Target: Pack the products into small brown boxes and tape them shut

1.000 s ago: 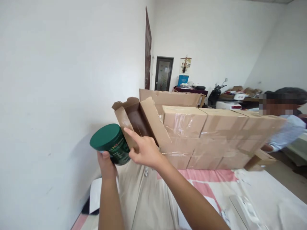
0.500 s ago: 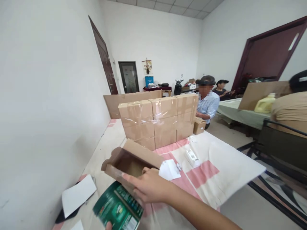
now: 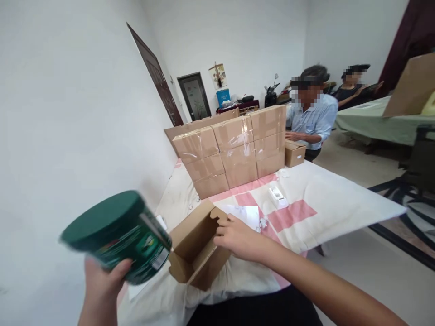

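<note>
A dark green tub point(image 3: 115, 226) with a flat green lid and a printed label is held up on the left, tilted, by my left hand point(image 3: 103, 278), whose thumb presses its side. Just right of the tub, an open cardboard box point(image 3: 212, 265) rests on the bed-like surface with its flaps up and no contents visible in it. My right hand point(image 3: 236, 235) has its fingers curled over the box's right end, at the flap. A white sheet of paper point(image 3: 249, 215) lies behind that hand.
Stacked taped cartons point(image 3: 238, 154) form a wall across the cloth-covered table point(image 3: 333, 199). A small white device point(image 3: 277, 197) lies in front of them. Beyond stand a smaller carton point(image 3: 295, 154) and a person in a light shirt point(image 3: 314, 117); another person sits farther back.
The green tub has risen to the left, away from the box, in my left hand. The box has turned and moved nearer; my right hand has shifted to its right end.
</note>
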`<state>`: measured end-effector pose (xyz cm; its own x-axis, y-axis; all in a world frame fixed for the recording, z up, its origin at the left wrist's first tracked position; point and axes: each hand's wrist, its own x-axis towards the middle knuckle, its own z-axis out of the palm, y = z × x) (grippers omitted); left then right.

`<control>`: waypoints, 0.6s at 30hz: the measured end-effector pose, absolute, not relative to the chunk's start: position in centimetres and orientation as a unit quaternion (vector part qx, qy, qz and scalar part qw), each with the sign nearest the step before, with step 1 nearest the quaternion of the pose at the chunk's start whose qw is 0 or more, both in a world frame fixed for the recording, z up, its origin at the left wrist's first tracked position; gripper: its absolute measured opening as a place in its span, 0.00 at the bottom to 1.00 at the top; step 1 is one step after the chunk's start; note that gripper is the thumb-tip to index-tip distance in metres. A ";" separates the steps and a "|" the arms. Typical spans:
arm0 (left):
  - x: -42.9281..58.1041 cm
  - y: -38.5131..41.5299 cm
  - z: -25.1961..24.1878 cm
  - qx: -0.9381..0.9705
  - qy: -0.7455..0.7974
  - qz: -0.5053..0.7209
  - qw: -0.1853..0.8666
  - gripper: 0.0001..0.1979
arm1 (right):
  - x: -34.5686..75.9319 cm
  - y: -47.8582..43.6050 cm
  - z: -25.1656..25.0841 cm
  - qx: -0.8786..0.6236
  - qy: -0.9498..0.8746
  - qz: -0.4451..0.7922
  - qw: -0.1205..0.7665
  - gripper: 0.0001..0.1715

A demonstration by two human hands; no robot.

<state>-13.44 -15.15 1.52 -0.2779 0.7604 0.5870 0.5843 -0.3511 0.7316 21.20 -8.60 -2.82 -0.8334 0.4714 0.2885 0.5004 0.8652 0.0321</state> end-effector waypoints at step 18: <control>-3.0 -8.5 1.9 0.803 0.596 -0.012 -0.010 0.52 | 21.5 -10.2 -4.5 -0.468 -0.860 0.096 0.180 0.25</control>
<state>-3.00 -8.48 1.91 0.2885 0.9574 -0.0076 0.9570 -0.2886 -0.0307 21.51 -10.20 -4.45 -0.4974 0.8391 0.2205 0.7702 0.5440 -0.3329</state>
